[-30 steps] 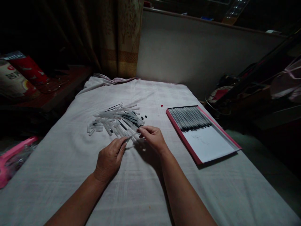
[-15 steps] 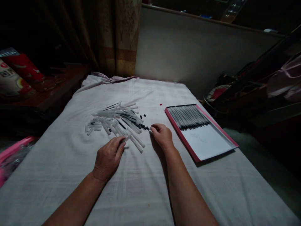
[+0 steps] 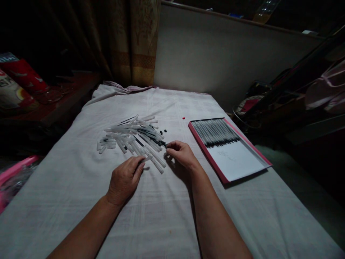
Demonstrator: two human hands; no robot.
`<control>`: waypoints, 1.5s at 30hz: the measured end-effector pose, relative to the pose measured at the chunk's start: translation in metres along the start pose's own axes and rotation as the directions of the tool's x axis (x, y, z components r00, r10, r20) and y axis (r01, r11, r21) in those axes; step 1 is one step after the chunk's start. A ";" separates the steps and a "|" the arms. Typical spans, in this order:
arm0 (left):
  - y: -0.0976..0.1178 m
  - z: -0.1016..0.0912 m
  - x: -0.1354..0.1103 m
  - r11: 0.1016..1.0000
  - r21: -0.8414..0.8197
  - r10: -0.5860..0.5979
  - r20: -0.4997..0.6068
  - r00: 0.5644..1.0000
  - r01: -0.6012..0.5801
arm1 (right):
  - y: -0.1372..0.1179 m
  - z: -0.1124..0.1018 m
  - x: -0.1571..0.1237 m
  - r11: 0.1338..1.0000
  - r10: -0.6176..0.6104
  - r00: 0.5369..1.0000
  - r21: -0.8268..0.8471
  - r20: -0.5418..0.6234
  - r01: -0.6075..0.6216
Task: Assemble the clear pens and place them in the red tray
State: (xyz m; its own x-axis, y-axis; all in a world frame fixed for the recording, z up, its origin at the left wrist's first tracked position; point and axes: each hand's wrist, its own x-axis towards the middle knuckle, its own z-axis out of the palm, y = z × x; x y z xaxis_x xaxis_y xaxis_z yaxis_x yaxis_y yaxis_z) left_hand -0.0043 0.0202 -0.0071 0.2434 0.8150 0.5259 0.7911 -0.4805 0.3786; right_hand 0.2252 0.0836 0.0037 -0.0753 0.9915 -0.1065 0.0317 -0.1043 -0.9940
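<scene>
My left hand is closed in a pinch on a short clear plastic pen cap, just in front of a loose pile of translucent pen barrels. At the pile's right edge lie several small black plugs. My right hand reaches them, thumb and forefinger curled around a small black plug at the fingertips, which is partly hidden. Short clear caps sit at the pile's left side. To the right, a shallow pink-edged box holds a row of pens with black ends.
A pale checked cloth covers the table. One tiny red piece lies behind the box's left corner. On the left are a dark side table with packages and a pink-rimmed container. A curtain hangs behind.
My right hand has shifted left to the black plugs, its fingers now touching them. My left hand keeps its hold in nearly the same place. The view has tilted slightly.
</scene>
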 end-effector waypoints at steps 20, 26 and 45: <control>0.001 -0.002 0.000 1.000 -0.004 -0.019 0.041 0.999 0.019 | -0.019 0.034 -0.015 0.994 0.017 0.959 0.098 0.283 -0.046; 0.001 -0.002 0.001 1.000 -0.004 -0.013 0.048 0.999 0.013 | -0.012 0.036 -0.014 0.998 -0.068 0.965 0.017 0.252 0.066; 0.000 0.000 0.000 0.999 0.026 0.042 0.027 0.999 -0.043 | -0.005 0.032 -0.011 0.968 -0.041 0.941 -0.220 0.336 0.121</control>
State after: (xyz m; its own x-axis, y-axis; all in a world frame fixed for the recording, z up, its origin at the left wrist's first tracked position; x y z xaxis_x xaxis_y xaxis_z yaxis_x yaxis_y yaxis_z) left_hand -0.0048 0.0200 -0.0071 0.2918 0.8024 0.5206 0.7944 -0.5065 0.3353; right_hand 0.1944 0.0711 0.0093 -0.4070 0.9110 -0.0670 0.2411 0.0364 -0.9698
